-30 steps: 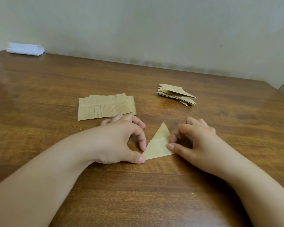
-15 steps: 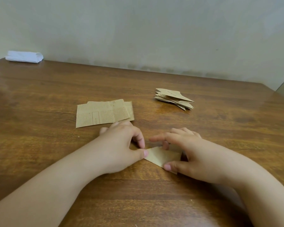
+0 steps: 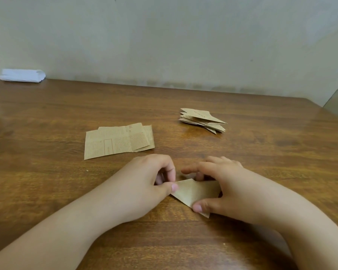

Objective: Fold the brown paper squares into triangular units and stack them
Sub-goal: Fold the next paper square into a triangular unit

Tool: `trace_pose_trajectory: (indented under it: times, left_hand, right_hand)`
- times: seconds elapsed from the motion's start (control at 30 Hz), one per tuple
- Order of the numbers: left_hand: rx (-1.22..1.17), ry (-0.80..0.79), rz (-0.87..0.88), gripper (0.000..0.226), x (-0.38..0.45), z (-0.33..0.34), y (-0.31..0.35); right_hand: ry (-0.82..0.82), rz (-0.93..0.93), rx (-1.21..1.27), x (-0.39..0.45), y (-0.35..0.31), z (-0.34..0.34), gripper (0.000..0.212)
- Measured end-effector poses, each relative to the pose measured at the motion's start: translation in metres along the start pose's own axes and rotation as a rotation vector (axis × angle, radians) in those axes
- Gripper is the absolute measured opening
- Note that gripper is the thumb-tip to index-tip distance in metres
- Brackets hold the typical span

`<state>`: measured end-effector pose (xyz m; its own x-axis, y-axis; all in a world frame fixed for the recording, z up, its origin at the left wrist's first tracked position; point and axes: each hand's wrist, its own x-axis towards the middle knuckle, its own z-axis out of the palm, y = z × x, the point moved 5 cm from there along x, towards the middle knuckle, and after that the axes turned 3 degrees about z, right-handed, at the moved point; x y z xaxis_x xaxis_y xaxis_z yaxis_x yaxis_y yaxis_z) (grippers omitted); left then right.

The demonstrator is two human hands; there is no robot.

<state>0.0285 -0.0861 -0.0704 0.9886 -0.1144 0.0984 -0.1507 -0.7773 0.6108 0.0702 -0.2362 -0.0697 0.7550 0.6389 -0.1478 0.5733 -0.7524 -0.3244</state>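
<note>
Head view, over the near middle of the desk (image 3: 47, 191): my left hand (image 3: 144, 184) pinches the left corner of a half-folded paper (image 3: 193, 193) between thumb and curled fingers, while my right hand (image 3: 226, 188) presses its thumb on the near corner and reaches its curled fingers over the far edge, so both hands have hold of the same piece, which lies flat on the wood between them. I judge this to be mid-fold on one unit: the piece already shows a diagonal crease and a pointed flap, but it does not yet match the finished shapes. The next move, as I read it, calls for bringing the flap down square on the crease and running a fingertip along it without letting the corners slip. Unfolded squares (image 3: 117, 141) lie in a loose overlapping pile just beyond my left hand, toward the desk's middle. Finished units (image 3: 201, 119) are stacked further back and to the right, well apart from my hands. No container is in sight. A white bundle (image 3: 21, 76) rests at the far left corner, against the wall (image 3: 164, 39).
</note>
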Motion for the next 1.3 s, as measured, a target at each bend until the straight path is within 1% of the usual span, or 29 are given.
trace_pose_trajectory:
  times: [0.07,0.13,0.17,0.23,0.27,0.3,0.33,0.37,0.4,0.43,0.47,0.53,0.57,0.6,0.67,0.73,0.83,0.9,1.03,1.2,1.3]
  left_hand:
    - [-0.082,0.019,-0.001,0.015,0.0,-0.002,0.0]
    - [-0.195,0.045,0.003,0.017,-0.001,-0.004,0.003]
    - [-0.242,0.068,0.013,0.019,-0.002,-0.006,0.005]
    - [-0.273,0.153,0.058,0.021,-0.003,-0.011,0.009]
    - [-0.242,0.218,0.106,0.023,-0.004,-0.014,0.011]
    - [-0.173,0.28,0.171,0.025,-0.005,-0.017,0.013]
    - [-0.079,0.322,0.245,0.026,-0.005,-0.02,0.016]
    - [0.012,0.34,0.315,0.026,-0.005,-0.021,0.018]
    - [0.092,0.34,0.378,0.025,-0.005,-0.019,0.018]
    - [0.143,0.3,0.411,0.026,-0.003,-0.015,0.017]
    - [0.165,0.232,0.41,0.029,-0.001,-0.01,0.015]
    - [0.15,0.089,0.327,0.03,0.001,-0.001,0.012]
    - [0.118,0.042,0.274,0.028,0.0,0.001,0.01]
    - [0.079,0.016,0.223,0.021,0.0,0.002,0.007]
    - [0.02,0.023,0.142,0.011,0.0,-0.002,0.002]
    - [0.006,0.016,0.077,0.006,0.002,-0.007,-0.004]
    - [0.076,-0.106,0.005,0.003,0.004,-0.002,-0.013]
    - [0.074,-0.16,-0.033,0.003,0.004,0.001,-0.016]
    - [0.058,-0.209,-0.072,0.008,0.003,0.003,-0.021]
    - [0.061,-0.288,-0.087,0.017,0.003,0.002,-0.024]
    - [0.058,-0.287,-0.086,0.017,0.003,0.002,-0.025]
  right_hand:
    - [0.017,0.013,0.056,-0.001,0.0,0.0,0.062]
    - [0.071,0.009,0.091,0.0,0.001,0.001,0.046]
    - [0.149,-0.028,0.087,0.001,0.0,-0.001,0.034]
    - [0.425,-0.144,0.041,-0.001,-0.002,-0.012,0.02]
    - [0.572,-0.188,0.03,-0.004,-0.003,-0.018,0.015]
    - [0.674,-0.206,0.022,-0.007,-0.005,-0.022,0.011]
    - [0.727,-0.209,0.005,-0.008,-0.007,-0.024,0.006]
    - [0.749,-0.203,-0.025,-0.008,-0.009,-0.024,0.006]
    - [0.742,-0.196,-0.07,-0.007,-0.009,-0.022,0.008]
    - [0.691,-0.192,-0.116,-0.004,-0.009,-0.018,0.008]
    - [0.596,-0.18,-0.151,0.0,-0.009,-0.013,0.012]
    - [0.36,-0.159,-0.162,0.003,-0.008,-0.002,0.027]
    - [0.271,-0.156,-0.116,0.002,-0.007,0.002,0.03]
    - [0.22,-0.159,-0.057,-0.001,-0.006,0.004,0.03]
    - [0.205,-0.166,0.017,-0.005,-0.007,0.004,0.022]
    - [0.223,-0.147,0.027,-0.005,-0.008,0.003,0.012]
    - [0.24,-0.111,0.054,0.0,-0.009,0.006,0.011]
    - [0.249,-0.092,0.088,0.003,-0.014,0.01,0.014]
    - [0.259,-0.031,0.165,0.01,-0.021,0.018,0.016]
    - [0.231,0.142,0.172,0.005,-0.001,0.008,0.013]
    - [0.216,0.252,0.19,0.0,0.015,0.001,0.012]
